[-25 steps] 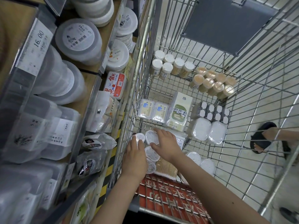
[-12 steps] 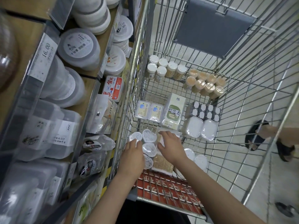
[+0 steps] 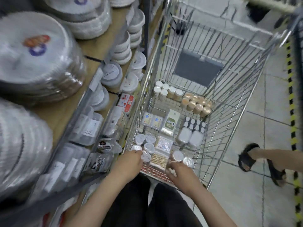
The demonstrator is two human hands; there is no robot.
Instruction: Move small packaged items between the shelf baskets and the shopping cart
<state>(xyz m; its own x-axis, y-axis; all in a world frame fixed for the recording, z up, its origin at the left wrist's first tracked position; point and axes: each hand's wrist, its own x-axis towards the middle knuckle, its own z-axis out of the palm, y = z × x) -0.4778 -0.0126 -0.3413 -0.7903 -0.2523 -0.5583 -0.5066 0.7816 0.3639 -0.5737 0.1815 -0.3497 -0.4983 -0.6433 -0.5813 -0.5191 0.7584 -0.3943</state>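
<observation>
On the left, shelf [image 3: 68, 112] stock is blurred. In the cart [image 3: 229, 112] near corner, small tubs [image 3: 148, 147] are touched by the left hand [image 3: 131, 163]; its grip cannot be told. Beside it, a tub [image 3: 177, 156] is met by right hand [image 3: 182, 171] fingertips, apparently released. One tub should be pinched squarely before lifting.

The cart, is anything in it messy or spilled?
Nothing stands out. The shopping cart holds tidy groups: capped jars at the far end, flat packs in the middle, small round tubs near both hands. Nothing looks spilled, though the picture is blurry.
</observation>
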